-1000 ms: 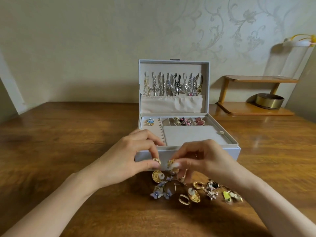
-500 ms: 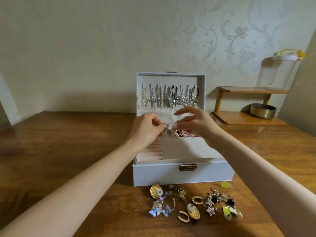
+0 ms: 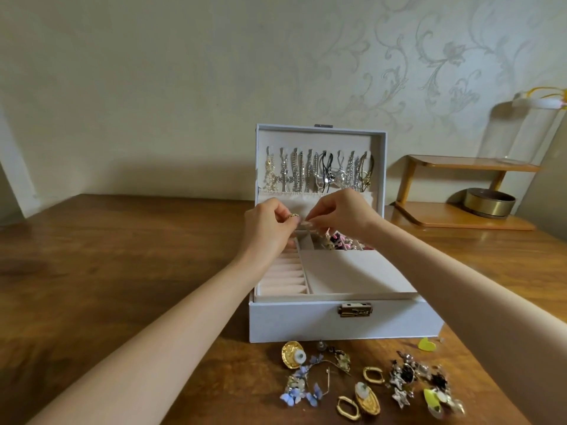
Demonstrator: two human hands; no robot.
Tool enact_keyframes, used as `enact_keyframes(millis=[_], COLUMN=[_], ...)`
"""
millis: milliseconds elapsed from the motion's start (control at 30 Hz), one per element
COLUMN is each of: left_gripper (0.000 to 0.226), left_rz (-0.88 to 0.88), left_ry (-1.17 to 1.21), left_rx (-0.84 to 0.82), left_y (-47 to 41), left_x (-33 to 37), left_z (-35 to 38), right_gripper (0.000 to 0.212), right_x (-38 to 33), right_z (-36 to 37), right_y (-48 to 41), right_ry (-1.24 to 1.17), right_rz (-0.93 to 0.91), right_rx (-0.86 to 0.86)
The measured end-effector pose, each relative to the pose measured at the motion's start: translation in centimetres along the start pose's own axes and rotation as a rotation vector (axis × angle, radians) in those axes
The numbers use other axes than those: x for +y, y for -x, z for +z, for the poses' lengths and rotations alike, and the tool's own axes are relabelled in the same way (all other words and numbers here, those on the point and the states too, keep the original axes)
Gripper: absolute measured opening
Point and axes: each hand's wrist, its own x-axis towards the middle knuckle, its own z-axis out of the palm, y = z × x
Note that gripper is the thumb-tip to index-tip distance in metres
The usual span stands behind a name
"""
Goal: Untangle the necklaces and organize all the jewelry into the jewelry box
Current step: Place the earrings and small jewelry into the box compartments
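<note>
The white jewelry box (image 3: 306, 323) stands open on the wooden table, with several necklaces (image 3: 319, 173) hanging inside its lid. Both my hands hover over the box's back compartments. My left hand (image 3: 267, 228) pinches a small gold earring (image 3: 294, 215). My right hand (image 3: 340, 214) pinches another small piece right beside it; that piece is mostly hidden by the fingers. Pink and dark pieces (image 3: 337, 242) lie in the back compartment. Loose earrings (image 3: 368, 381) are spread on the table in front of the box.
A wooden two-tier shelf (image 3: 460, 191) stands at the right with a brass round tin (image 3: 489, 203) on its lower tier and a glass dome above. A yellow heart-shaped piece (image 3: 427, 344) lies by the box's front right corner. The wall is close behind.
Both hands rose from the earring pile in front of the box, each pinching a small gold piece, and now hold them over the back compartments. The view tilted down slightly.
</note>
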Motion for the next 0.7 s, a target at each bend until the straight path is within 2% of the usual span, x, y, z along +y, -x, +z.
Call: enact_keyframes(millis=[100,300,567,700], left_gripper=[0.012,0.014,0.01,0.009], left_rz=[0.002,-0.059,-0.063,-0.069], left_ry=[0.007,0.04,0.051,0.051], left_rx=[-0.01,-0.018,-0.019,-0.024], left_y=[0.1,0.1,0.2,0.2], left_x=[0.1,0.2,0.2,0.3], left_z=[0.0,0.1,0.0,0.0], right_gripper=[0.005,0.011,0.01,0.019], right_x=[-0.3,-0.1,-0.3,-0.3], right_z=[-0.3,-0.2,0.5,1.2], right_y=[0.1,0.1,0.2,0.4], right_ry=[0.157,0.233,0.185,0.278], right_rz=[-0.071,-0.112,-0.15,-0.182], right_rx=[-0.021,-0.116,-0.016,-0.016])
